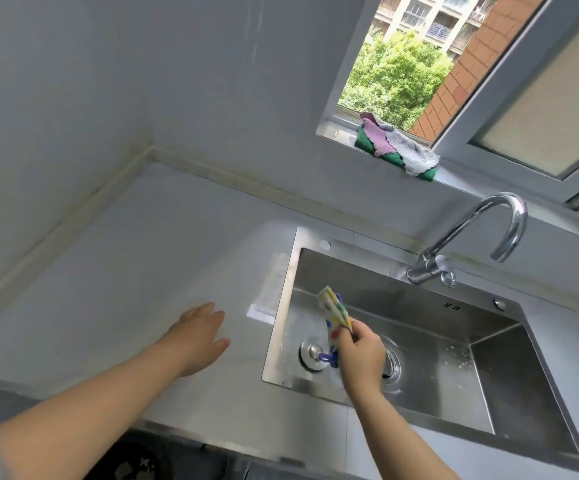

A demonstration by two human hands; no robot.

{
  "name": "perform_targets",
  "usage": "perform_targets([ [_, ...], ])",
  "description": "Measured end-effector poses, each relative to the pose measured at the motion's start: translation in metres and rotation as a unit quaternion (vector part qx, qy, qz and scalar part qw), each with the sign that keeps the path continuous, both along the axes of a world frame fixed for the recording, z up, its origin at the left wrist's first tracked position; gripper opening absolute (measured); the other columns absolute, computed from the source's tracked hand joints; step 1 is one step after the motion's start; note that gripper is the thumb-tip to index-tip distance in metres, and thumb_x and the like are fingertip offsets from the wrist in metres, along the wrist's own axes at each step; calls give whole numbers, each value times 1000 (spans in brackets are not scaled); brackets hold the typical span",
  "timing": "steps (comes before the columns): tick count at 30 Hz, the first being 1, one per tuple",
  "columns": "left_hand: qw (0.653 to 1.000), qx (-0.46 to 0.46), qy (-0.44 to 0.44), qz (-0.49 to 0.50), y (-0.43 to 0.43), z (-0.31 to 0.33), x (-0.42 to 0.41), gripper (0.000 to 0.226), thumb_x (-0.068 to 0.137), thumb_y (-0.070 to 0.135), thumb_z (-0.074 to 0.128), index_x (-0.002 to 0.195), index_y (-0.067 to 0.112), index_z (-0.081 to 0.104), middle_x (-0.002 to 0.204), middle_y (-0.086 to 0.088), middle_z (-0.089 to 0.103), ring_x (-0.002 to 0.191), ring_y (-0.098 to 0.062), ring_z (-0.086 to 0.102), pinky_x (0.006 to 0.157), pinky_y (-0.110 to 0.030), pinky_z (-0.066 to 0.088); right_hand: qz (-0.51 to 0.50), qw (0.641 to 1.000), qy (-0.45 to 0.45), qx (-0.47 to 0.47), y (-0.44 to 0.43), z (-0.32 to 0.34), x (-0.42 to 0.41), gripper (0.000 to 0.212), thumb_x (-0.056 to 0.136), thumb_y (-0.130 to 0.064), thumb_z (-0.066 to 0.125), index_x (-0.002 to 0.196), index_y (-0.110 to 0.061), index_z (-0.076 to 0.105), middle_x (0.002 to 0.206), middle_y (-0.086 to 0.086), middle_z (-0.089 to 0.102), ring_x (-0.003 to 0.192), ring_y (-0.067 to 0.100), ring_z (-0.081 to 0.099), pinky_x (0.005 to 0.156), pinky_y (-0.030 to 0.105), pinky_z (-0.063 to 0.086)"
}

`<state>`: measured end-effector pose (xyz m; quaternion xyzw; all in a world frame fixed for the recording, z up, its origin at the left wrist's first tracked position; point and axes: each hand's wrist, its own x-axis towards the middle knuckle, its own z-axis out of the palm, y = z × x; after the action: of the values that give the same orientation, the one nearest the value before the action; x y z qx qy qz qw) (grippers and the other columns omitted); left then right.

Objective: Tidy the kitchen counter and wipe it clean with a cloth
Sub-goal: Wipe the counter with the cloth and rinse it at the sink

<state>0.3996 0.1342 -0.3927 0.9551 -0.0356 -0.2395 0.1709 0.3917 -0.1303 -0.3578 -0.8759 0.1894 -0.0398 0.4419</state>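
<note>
Steel sink (419,344) lies under the spotted cloth (334,315), pinched in the closed right hand (360,355), while the left hand (199,336) hovers open and empty over the worktop (125,271); risk: a wet cloth dripping onto the worktop.

counter (114,271) left of sink (488,393), rags (397,145) on windowsill behind

1. Counter (114,271), left of the sink (419,362): bare surface, bounded by 2 walls meeting at a corner; only the left hand (199,336) lies over it.
2. Sink basin: the right hand (362,355) with spotted cloth (333,311) occupies its left end.
3. Faucet (471,237) arches over the basin's rear rim.
4. Window sill (336,131): folded rags (398,147) fill its middle.
</note>
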Motion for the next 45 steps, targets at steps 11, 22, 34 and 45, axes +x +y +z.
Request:
perform_targets([
  [11, 1000, -4, -18, -7, -127, 12, 158, 65, 98, 43, 41, 152, 15, 17, 160, -9, 9, 147, -27, 11, 119, -36, 17, -127, 988, -20, -91, -128, 2, 189, 18, 86, -9, 52, 72, -12, 63, 52, -9, 52, 62, 26, 53, 51, 29, 35],
  [22, 998, 68, 5, 2, -164, -19, 245, 76, 96, 47, 41, 153, 17, 0, 161, -7, -7, 147, -33, -3, 118, -45, 15, -186, 968, 1, -169, -164, -62, 272, 22, 91, -11, 51, 104, -8, 69, 86, 24, 67, 80, 41, 60, 66, 38, 42],
  [34, 986, 144, 79, -41, -147, -42, 268, 79, 98, 53, 29, 148, 24, -24, 151, 3, -39, 142, -31, -29, 116, -56, -1, -170, 966, -25, -192, -148, -104, 301, 44, 82, -2, 56, 125, -12, 62, 117, 16, 63, 110, 35, 55, 82, 42, 45],
  [45, 986, 139, 66, -56, -141, -49, 267, 77, 98, 53, 26, 146, 27, -28, 149, 5, -41, 140, -30, -33, 115, -57, -7, -55, 970, -70, -225, -102, -117, 303, 49, 74, -10, 45, 119, -6, 64, 126, 8, 63, 106, 36, 56, 80, 44, 47],
])
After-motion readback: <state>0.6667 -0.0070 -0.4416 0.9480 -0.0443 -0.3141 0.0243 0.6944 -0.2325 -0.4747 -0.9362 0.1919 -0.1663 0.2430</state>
